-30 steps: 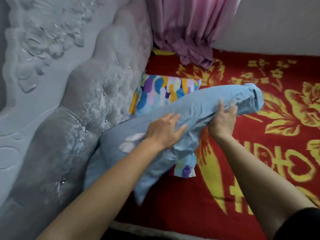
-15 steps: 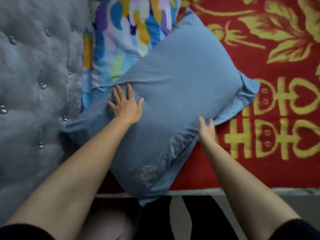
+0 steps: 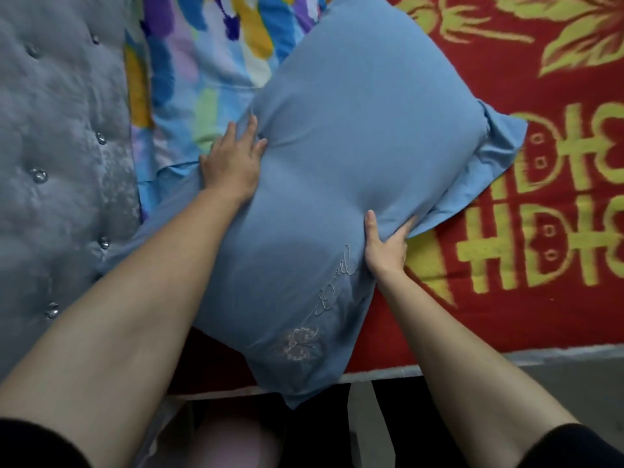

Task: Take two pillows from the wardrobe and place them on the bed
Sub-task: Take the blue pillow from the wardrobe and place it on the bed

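A blue pillow (image 3: 337,184) lies on the bed's red and gold blanket (image 3: 506,298), overlapping a multicoloured patterned pillow (image 3: 209,62) that rests against the grey tufted headboard (image 3: 60,163), so both pillows appear to be on the bed already. The left hand (image 3: 233,163) lies flat with fingers spread on the blue pillow's upper edge, while the right hand (image 3: 385,244) pinches its right edge between thumb and fingers. By my judgement only straightening remains: the blue pillow sits askew, one corner hanging over the bed's near edge.
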